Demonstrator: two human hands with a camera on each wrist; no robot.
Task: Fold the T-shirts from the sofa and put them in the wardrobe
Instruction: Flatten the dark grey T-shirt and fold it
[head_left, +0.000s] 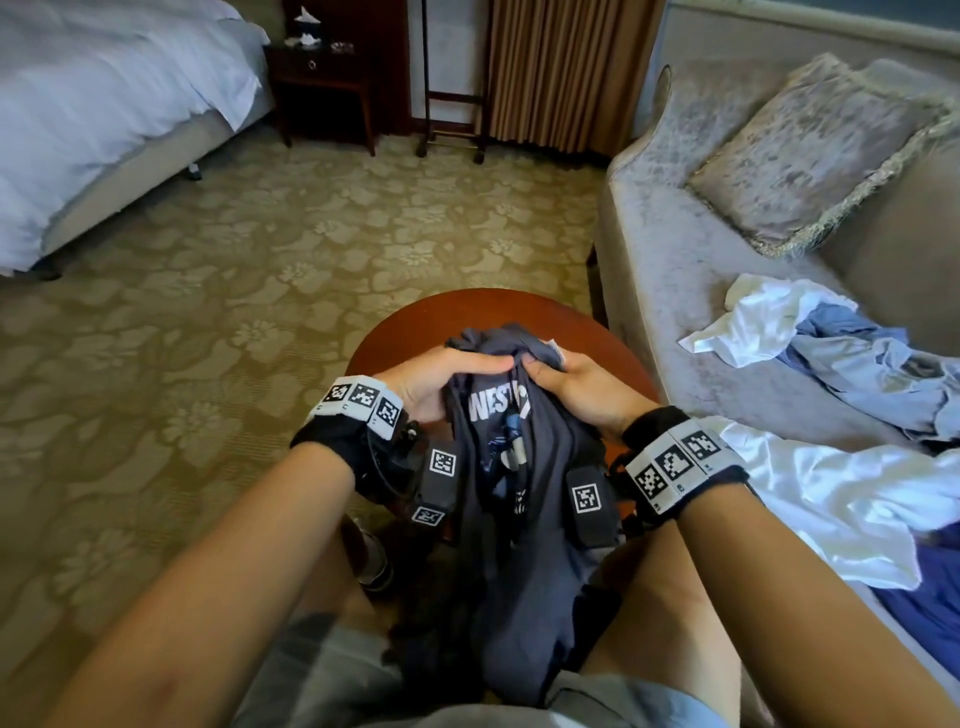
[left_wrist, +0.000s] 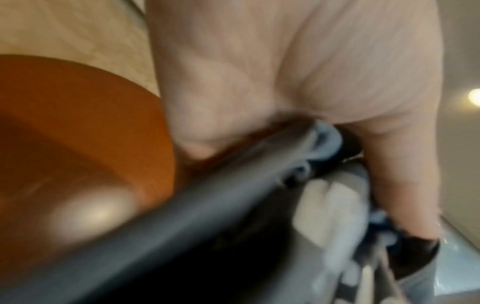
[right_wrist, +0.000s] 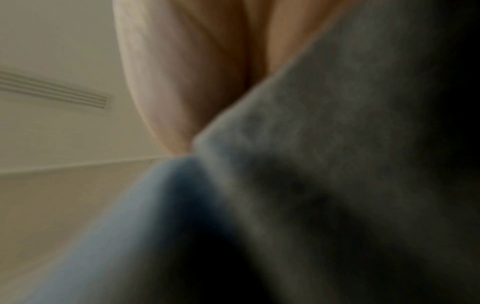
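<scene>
both hands are gripping the bunched top of the dark grey t-shirt (head_left: 524, 499): left hand (head_left: 436, 384) & right hand (head_left: 576, 387) curling fingers into the fabric, shirt hanging over the round wooden table (head_left: 395, 332) toward the lap. to do this well i'd be finding collar/shoulders, shaking it flat on the table before folding. head view is showing the unfolded clothes pile (head_left: 841, 364) waiting on the sofa (head_left: 675, 249); wrist cams are giving only blurry palm + cloth close-ups.

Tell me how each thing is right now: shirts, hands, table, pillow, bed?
dark grey T-shirt: bunched, unfolded, held by both hands
left hand: grips shirt
right hand: grips shirt
round table: under the shirt
clothes pile: crumpled on sofa
cushion: leaning on sofa back
bed: made
</scene>
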